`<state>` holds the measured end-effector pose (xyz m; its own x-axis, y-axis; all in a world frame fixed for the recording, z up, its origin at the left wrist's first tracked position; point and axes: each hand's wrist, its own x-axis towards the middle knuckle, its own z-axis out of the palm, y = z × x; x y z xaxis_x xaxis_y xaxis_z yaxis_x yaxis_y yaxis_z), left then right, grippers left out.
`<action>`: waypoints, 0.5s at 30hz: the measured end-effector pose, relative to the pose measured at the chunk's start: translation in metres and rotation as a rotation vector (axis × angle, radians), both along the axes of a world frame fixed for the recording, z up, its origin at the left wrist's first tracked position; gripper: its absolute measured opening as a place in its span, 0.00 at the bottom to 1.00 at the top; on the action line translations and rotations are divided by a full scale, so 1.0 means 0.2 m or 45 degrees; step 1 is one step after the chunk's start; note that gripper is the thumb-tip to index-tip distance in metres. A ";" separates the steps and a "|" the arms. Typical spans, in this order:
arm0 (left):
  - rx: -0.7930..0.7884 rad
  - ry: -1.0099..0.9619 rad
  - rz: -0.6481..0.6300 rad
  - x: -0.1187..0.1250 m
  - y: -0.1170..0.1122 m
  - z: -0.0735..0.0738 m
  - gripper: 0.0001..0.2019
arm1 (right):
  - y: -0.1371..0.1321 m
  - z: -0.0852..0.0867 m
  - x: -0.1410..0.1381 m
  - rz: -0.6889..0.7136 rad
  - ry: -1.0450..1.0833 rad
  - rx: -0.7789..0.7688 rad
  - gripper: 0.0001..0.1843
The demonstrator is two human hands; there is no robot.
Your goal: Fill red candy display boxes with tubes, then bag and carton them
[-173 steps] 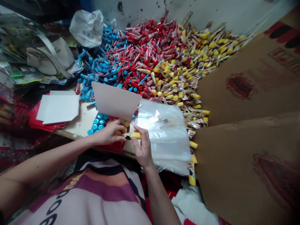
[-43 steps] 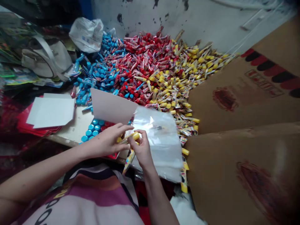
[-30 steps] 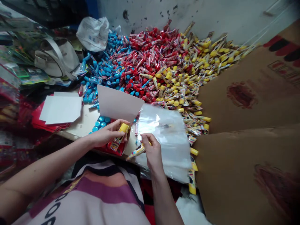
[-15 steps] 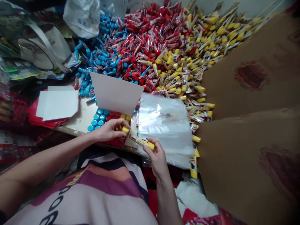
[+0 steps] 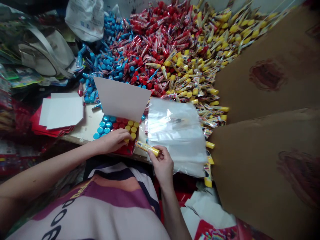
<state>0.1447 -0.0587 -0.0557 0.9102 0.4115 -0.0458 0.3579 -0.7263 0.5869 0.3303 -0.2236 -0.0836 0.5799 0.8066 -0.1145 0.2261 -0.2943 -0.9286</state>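
My right hand (image 5: 162, 162) pinches a yellow-capped tube (image 5: 147, 148), holding it level with its tail toward the small red box (image 5: 125, 150). That box stands open with its white lid (image 5: 121, 99) raised, and upright blue, red and yellow caps (image 5: 117, 125) fill it. My left hand (image 5: 113, 140) rests on the box's near edge, fingers curled over the yellow caps at its right end; whether it grips one I cannot tell.
A large heap of blue (image 5: 105, 63), red (image 5: 155, 36) and yellow (image 5: 200, 70) tubes covers the far table. A stack of clear plastic bags (image 5: 177, 136) lies right of the box. Flat white cards on red sheets (image 5: 61, 111) lie left. Brown cardboard flaps (image 5: 265, 133) rise at the right.
My left hand pushed a yellow tube down into the box and now rests on the caps. My right hand turned its own yellow tube level and brought it beside the box.
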 end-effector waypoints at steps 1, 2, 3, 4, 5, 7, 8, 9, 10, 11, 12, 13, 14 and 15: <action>0.050 0.027 -0.005 0.00 0.00 0.00 0.08 | 0.01 0.01 -0.01 0.043 -0.065 0.007 0.13; 0.090 0.058 -0.014 0.00 -0.01 0.00 0.08 | 0.02 0.01 -0.03 0.092 -0.136 0.021 0.11; 0.125 0.088 -0.026 0.00 -0.01 0.00 0.08 | 0.04 0.01 -0.04 0.147 -0.208 0.039 0.10; 0.158 0.118 -0.039 0.00 -0.01 0.01 0.08 | 0.06 0.01 -0.05 0.204 -0.278 0.060 0.09; 0.189 0.148 -0.054 0.00 0.00 0.01 0.08 | 0.08 0.01 -0.06 0.259 -0.346 0.081 0.08; 0.253 0.195 -0.091 0.00 0.00 0.03 0.08 | 0.13 0.01 -0.08 0.368 -0.466 0.117 0.08; 0.280 0.208 -0.113 0.01 0.00 0.03 0.08 | 0.16 0.01 -0.08 0.431 -0.520 0.124 0.08; 0.302 0.214 -0.138 0.02 -0.01 0.03 0.08 | 0.18 0.02 -0.08 0.503 -0.569 0.120 0.09; 0.318 0.213 -0.164 0.02 -0.01 0.04 0.08 | 0.21 0.03 -0.08 0.582 -0.616 0.104 0.09; 0.329 0.207 -0.189 0.03 -0.01 0.03 0.08 | 0.23 0.04 -0.08 0.669 -0.664 0.074 0.09; 0.336 0.202 -0.208 0.04 -0.02 0.03 0.08 | 0.25 0.06 -0.08 0.755 -0.714 0.031 0.09; 0.339 0.196 -0.221 0.05 -0.02 0.03 0.08 | 0.27 0.07 -0.08 0.829 -0.762 -0.020 0.08; 0.338 0.191 -0.227 0.06 -0.02 0.02 0.08 | 0.29 0.09 -0.08 0.883 -0.802 -0.071 0.07; 0.339 0.186 -0.227 0.07 -0.02 0.01 0.08 | 0.30 0.10 -0.09 0.916 -0.832 -0.111 0.06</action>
